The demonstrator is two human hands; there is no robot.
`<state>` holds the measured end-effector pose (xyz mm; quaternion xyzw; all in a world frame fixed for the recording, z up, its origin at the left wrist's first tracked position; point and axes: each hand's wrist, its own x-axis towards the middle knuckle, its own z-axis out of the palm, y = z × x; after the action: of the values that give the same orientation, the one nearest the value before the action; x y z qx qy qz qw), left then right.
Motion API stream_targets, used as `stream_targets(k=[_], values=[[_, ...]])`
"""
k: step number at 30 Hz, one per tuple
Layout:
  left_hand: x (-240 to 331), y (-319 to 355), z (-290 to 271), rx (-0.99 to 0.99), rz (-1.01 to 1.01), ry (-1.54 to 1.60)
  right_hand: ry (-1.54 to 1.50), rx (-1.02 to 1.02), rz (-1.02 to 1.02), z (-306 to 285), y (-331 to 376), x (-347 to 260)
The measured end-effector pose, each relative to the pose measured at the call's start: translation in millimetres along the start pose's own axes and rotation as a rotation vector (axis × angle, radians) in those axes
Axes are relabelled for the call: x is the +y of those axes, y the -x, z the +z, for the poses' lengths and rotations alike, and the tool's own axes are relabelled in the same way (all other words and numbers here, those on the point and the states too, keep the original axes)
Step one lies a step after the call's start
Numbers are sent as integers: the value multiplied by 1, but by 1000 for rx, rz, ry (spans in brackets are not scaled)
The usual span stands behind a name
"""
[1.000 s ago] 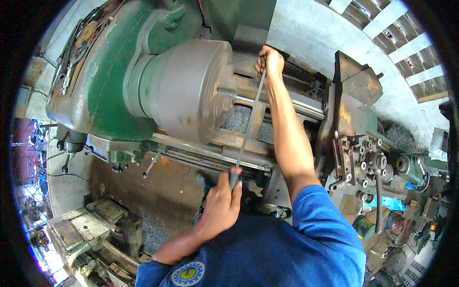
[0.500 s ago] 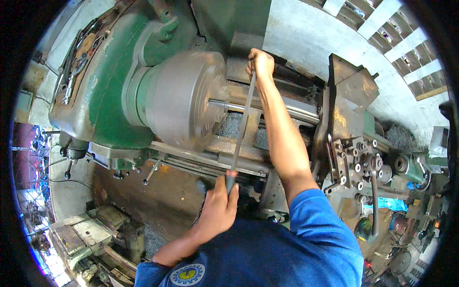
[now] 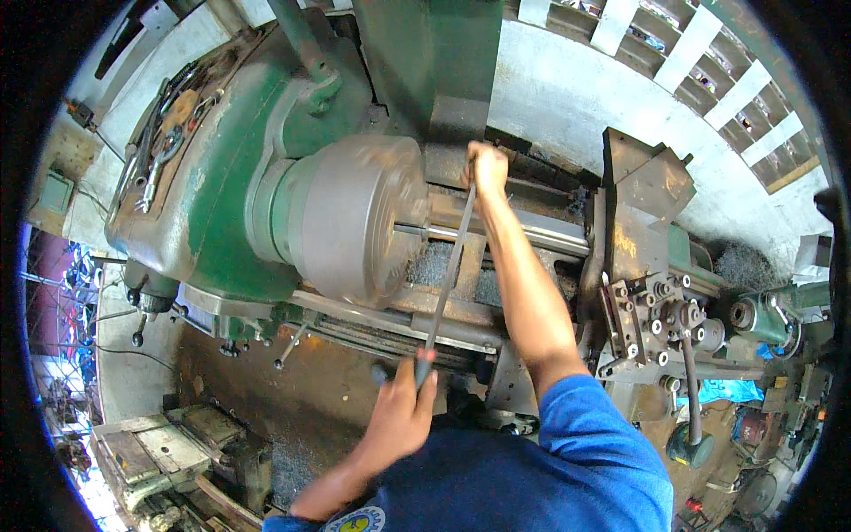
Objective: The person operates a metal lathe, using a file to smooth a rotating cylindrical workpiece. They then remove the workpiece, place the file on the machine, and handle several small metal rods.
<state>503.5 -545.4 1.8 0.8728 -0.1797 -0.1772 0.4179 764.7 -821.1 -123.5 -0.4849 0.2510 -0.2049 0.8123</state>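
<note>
A long flat file (image 3: pixel 451 270) runs between my two hands, across the bed of a green lathe. My left hand (image 3: pixel 403 403) grips its dark handle with the red collar, on the near side of the bed. At the far tip, my right hand (image 3: pixel 487 168) is closed around the blade. The file's middle crosses a thin shiny rod (image 3: pixel 441 233) that sticks out of the large grey chuck (image 3: pixel 363 222). Blur on the chuck's jaws shows it spinning. Whether the file touches the rod I cannot tell for certain.
The tool post (image 3: pixel 651 310) and carriage stand right of my right arm. Wrenches (image 3: pixel 160 160) lie on the green headstock (image 3: pixel 213 168). Metal chips (image 3: pixel 430 264) gather in the bed under the rod. Another machine (image 3: pixel 155 452) sits at lower left.
The whole scene sits lower in the picture as the view has tilted. Both hands keep their grip on the file, which still crosses the rod.
</note>
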Motion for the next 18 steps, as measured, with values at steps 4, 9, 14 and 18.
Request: stream_targets(k=[4,9,14,18], values=[[-14,-50,19,-1,-108,9,164,173,-133,-5,-48,-15],[-30,-14,22,34,-17,14,-216,-22,4,-8,-6,-18],[-43,50,14,-225,-296,111,7,-45,-101,8,62,-4],[-46,69,-5,-181,-178,106,2,-34,-98,2,83,4]])
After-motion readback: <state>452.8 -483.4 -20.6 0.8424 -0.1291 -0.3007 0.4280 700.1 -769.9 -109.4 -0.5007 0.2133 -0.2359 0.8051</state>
